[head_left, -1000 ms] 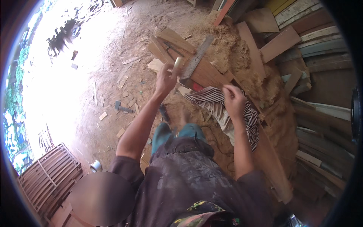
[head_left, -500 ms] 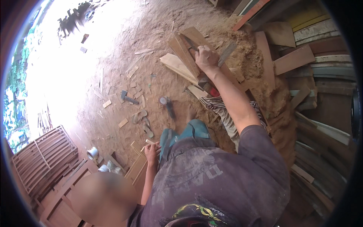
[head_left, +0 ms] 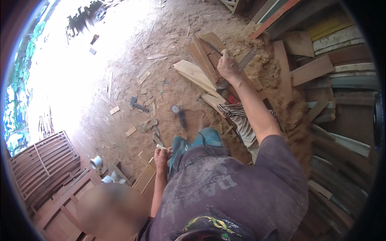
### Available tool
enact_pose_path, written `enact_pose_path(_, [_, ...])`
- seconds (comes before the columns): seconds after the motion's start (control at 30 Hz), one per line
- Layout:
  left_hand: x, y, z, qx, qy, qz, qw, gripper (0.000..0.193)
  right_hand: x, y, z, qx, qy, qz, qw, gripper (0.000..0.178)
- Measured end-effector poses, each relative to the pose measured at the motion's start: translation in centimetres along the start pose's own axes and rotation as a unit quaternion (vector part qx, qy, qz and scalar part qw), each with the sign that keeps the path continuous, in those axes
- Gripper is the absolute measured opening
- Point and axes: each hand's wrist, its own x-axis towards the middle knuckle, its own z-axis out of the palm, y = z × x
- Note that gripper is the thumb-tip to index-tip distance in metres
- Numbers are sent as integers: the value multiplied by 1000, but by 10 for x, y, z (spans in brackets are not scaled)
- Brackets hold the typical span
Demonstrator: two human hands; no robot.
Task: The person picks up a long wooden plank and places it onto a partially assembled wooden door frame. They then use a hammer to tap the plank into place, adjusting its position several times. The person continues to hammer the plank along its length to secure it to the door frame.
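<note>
In my left hand (head_left: 161, 156), down by my thigh, the fingers are closed on a small pale wood strip (head_left: 161, 147). My right arm stretches over an open wooden toolbox (head_left: 202, 56) on the ground. Above it, my right hand (head_left: 228, 65) is closed round a thin dark tool (head_left: 216, 50), whose kind I cannot make out. A flat grey blade (head_left: 247, 60) shows just right of that hand. A striped cloth (head_left: 241, 114) lies over the near end of the box, beside a red item (head_left: 231, 99).
A hammer (head_left: 138, 104), a grinder-like tool (head_left: 179, 114) and sandals (head_left: 148, 124) lie on the sawdust-covered ground among wood scraps. Stacked boards (head_left: 341, 96) line the right. Slatted panels (head_left: 44, 168) stand at the left. Another person's head (head_left: 112, 211) is near at lower left.
The whole view has shifted slightly. My right hand has moved a little to the right over the toolbox, with the thin dark tool. The wood strip in my left hand has tilted a little.
</note>
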Motion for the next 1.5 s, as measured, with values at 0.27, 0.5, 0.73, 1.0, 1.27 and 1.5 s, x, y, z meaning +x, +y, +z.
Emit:
enact_pose_path(0.27, [-7, 9, -3, -5, -24, -1, 1000, 24, 6, -2, 20, -35, 29, 9, 999, 27])
enact_pose_path(0.5, [-10, -3, -18, 5, -8, -26, 1000, 21, 0, -6, 6, 37, -39, 87, 995, 32])
enact_pose_path(0.73, [7, -12, -8, 7, -40, -29, 999, 21, -8, -18, 20, 124, -20, 126, 984, 42])
enact_pose_path(1.0, [14, 12, -5, 87, -31, -19, 996, 23, 14, 16, 30, 347, -156, 132, 915, 41])
enact_pose_path(1.27, [18, 25, 3, 47, -26, 7, 999, 17, 8, 16, 32, 367, -192, 177, 893, 37])
enact_pose_path(1.5, [14, 19, -3, -27, -9, 7, 1000, 16, -9, 9, 7, 348, -43, 182, 919, 29])
